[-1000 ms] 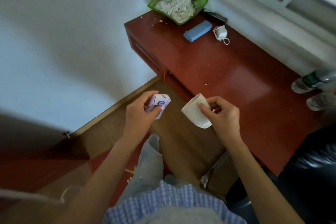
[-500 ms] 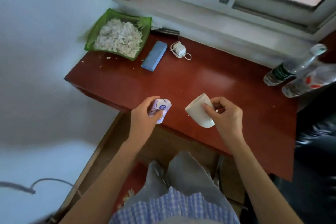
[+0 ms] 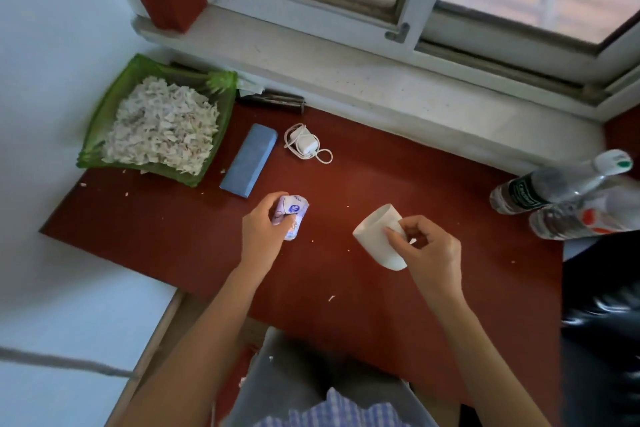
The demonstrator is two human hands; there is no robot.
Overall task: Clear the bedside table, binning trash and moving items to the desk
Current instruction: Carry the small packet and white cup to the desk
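Over the red desk point(image 3: 346, 305): left hand point(image 3: 263, 236) curled round 1 crumpled packet point(image 3: 292, 215), right hand point(image 3: 429, 253) pinching 1 white cup point(image 3: 377, 236) by its handle; far: 1 green tray point(image 3: 104, 121), 1 blue case point(image 3: 249, 159), 1 charger point(image 3: 306, 144); right: 2 bottles point(image 3: 554, 184).

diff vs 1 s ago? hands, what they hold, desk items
Both hands came forward from over the floor to over the red desk. Nothing picked up or let go: left hand still grips the small packet, right hand still pinches the white cup. Desk items unmoved.
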